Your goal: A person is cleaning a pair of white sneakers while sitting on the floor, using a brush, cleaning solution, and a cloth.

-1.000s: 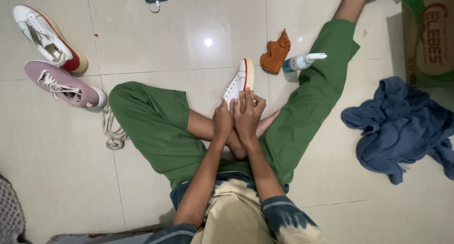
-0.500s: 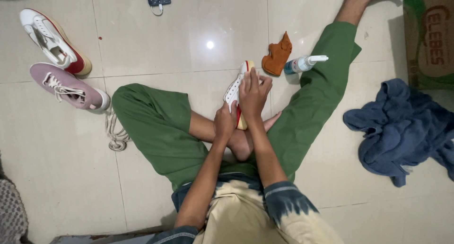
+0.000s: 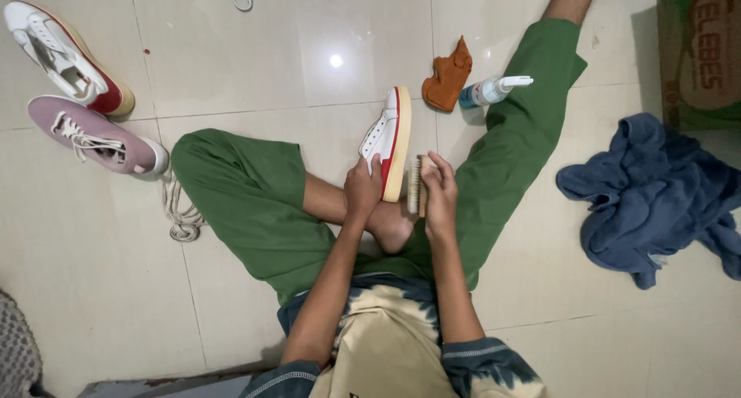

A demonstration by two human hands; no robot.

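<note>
The shoe [image 3: 386, 139] in the hands is white with a red stripe and a tan sole, and the brush [image 3: 417, 183] beside it has pale bristles. The trousers [image 3: 255, 213] are plain green, the shirt [image 3: 386, 352] is cream and dark blue tie-dye. On the glossy beige floor tiles [image 3: 100, 290] lie a pink sneaker [image 3: 96, 135], an orange cloth [image 3: 449, 75] and a blue garment [image 3: 656, 193].
</note>
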